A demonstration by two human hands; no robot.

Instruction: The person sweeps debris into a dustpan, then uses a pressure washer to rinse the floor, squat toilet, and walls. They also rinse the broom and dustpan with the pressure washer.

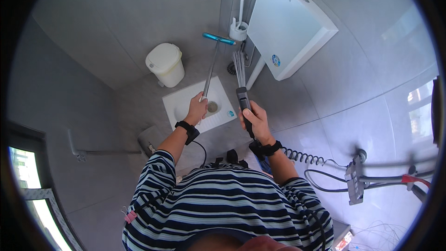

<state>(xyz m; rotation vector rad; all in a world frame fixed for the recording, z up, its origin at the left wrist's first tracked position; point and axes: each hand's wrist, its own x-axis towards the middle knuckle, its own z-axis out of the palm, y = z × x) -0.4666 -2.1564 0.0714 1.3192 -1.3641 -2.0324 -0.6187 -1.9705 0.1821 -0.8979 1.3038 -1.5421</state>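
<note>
My left hand [197,108] is closed around the metal pole of a squeegee [218,38], whose blue head is raised towards the back wall. In my right hand [256,120] is a dark handheld sprayer [243,98] with its coiled hose hanging below; streams of water [239,66] leave its top and point towards the corner. Beneath my left hand lies a white squat toilet [217,90] set in the grey floor.
A white lidded bin [167,64] stands at the back left. The toilet brush holder [238,31] is in the corner, beside a white wall cistern [285,28] and its pipe [256,73]. A grey fixture [355,181] with hoses is on the right wall.
</note>
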